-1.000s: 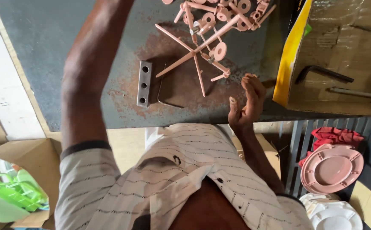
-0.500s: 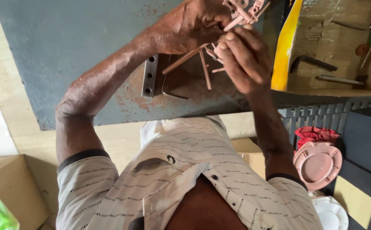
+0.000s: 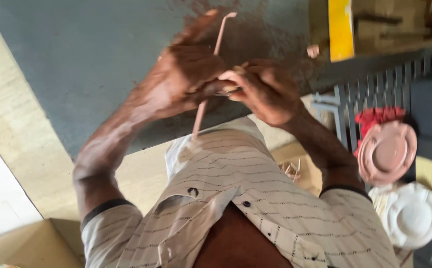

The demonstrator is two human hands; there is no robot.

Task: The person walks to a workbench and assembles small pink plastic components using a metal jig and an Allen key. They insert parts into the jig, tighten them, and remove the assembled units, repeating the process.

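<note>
Both hands meet over the near edge of a grey metal table [image 3: 77,59]. My left hand [image 3: 186,79] and my right hand [image 3: 265,92] are closed together around a thin pink plastic rod [image 3: 220,34]. The rod runs from a bent tip on the tabletop down through my fingers, and its lower end reaches the striped shirt on my chest. What lies inside the fingers is blurred by motion.
A small pink piece [image 3: 314,49] lies on the table near a yellow strip [image 3: 341,30]. To the right, below the table, sit a round pink lid [image 3: 387,154], a round white lid [image 3: 414,213] and something red [image 3: 374,116]. A cardboard box [image 3: 27,245] stands at the lower left.
My hands have pulled away from the cluster of pink parts toward my body, now holding a single pink rod. The view has shifted, and the cluster and metal bracket are out of sight.
</note>
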